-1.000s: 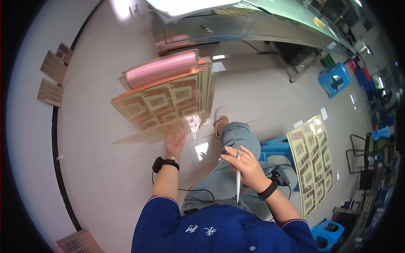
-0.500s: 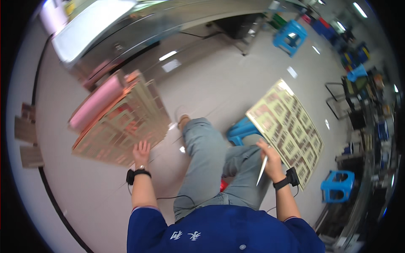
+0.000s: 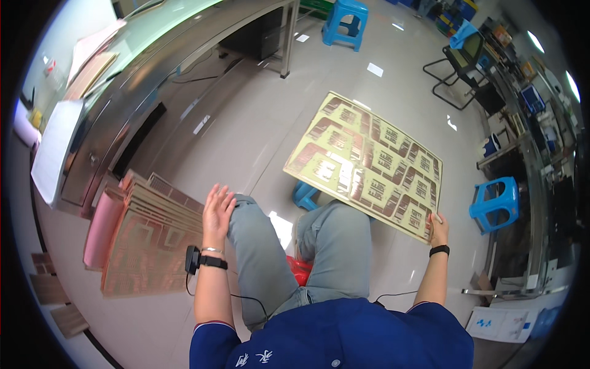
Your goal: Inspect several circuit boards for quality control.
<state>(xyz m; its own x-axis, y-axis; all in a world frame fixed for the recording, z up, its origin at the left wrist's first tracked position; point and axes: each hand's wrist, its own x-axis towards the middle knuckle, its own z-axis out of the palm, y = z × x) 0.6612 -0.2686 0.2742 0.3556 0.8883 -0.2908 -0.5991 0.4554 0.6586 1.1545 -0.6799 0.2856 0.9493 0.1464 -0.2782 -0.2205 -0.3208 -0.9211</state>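
Observation:
A large circuit board panel, pale yellow-green with rows of copper patterns, lies in front of my right knee. My right hand is closed on its near right corner. A blue stool shows partly beneath the panel; whether the panel rests on it I cannot tell. My left hand is raised beside my left knee, fingers stretched out and holding nothing. To the left of that hand stand several copper-patterned panels, stacked on edge, with a pink roll against their left side.
A metal table with a glass-like top runs along the upper left. Blue stools stand far ahead and at the right. A black-framed chair is at the upper right, near a cluttered workbench. A red thing lies between my legs.
The panel has swung left and come round in front of my knee, its corner now in my right hand. The white pen-like tool no longer shows. My left hand has moved off the stacked panels.

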